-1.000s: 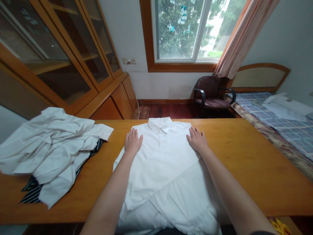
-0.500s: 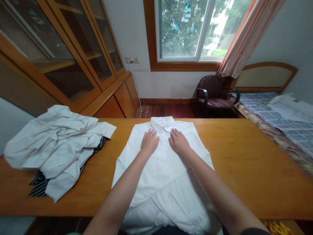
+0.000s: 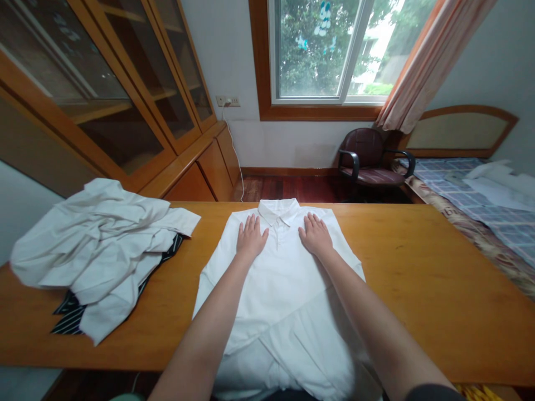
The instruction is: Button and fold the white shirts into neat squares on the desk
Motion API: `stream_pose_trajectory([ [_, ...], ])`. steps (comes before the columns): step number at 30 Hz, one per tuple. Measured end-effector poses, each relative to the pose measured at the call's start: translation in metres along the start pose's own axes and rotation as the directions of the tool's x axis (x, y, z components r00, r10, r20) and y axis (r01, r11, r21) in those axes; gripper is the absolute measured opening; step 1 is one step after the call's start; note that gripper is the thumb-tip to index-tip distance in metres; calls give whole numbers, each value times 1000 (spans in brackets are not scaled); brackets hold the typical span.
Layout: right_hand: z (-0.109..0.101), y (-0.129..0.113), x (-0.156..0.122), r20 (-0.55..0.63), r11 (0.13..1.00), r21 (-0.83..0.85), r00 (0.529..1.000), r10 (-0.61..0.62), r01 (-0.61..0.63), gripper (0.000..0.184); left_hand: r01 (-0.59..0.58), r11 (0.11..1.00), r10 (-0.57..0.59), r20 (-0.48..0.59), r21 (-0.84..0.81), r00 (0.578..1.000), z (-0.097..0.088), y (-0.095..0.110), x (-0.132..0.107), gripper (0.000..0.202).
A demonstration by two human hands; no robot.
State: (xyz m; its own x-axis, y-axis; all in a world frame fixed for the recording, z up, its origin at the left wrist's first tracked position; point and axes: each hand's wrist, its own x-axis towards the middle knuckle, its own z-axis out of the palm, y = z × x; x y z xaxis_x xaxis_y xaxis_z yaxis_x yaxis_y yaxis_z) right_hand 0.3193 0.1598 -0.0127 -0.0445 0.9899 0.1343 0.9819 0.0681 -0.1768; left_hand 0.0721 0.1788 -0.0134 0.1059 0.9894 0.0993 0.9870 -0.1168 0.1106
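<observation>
A white shirt (image 3: 280, 284) lies front side up before me, its collar at the far edge of the table and its lower part hanging over the near edge. One sleeve crosses the lower front. My left hand (image 3: 251, 236) rests flat on the chest, left of the button placket, with the fingers stretched out. On the other side of the placket, my right hand (image 3: 316, 234) also presses flat on the cloth, fingers extended. Neither hand grips the fabric.
The wooden table (image 3: 426, 289) carries a crumpled heap of white clothing (image 3: 112, 234) at the left, with dark striped cloth (image 3: 69, 318) poking out beneath. Beyond stand a glass-fronted cabinet (image 3: 184, 150), an armchair (image 3: 370, 156) and a bed (image 3: 468, 189).
Both hands have slid apart over the shirt's chest, the left one outward to the left and the right one outward to the right. The view has shifted slightly.
</observation>
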Motion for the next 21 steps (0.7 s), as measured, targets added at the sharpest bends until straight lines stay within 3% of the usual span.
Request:
stream_pose_trajectory([
  [3, 1, -4, -1, -61, 1000, 11, 998, -25, 26, 60, -47, 999, 47, -82, 4, 996, -1, 2, -2, 65],
  [5, 1, -10, -1, -106, 994, 21, 989, -104, 107, 59, -131, 991, 132, -115, 16, 985, -3, 6, -3, 63],
  [10, 5, -31, 4, -55, 923, 58, 925, -377, 380, 55, -306, 952, 307, -48, 16, 951, 0, 19, 2, 61],
  [14, 9, -39, 8, -2, 929, 75, 932, -362, 362, 59, -292, 956, 292, 22, 6, 956, 6, 23, 10, 62],
  [21, 8, -34, 10, 29, 960, 51, 961, -275, 274, 61, -250, 967, 251, 10, -38, 968, 11, 21, 16, 65],
])
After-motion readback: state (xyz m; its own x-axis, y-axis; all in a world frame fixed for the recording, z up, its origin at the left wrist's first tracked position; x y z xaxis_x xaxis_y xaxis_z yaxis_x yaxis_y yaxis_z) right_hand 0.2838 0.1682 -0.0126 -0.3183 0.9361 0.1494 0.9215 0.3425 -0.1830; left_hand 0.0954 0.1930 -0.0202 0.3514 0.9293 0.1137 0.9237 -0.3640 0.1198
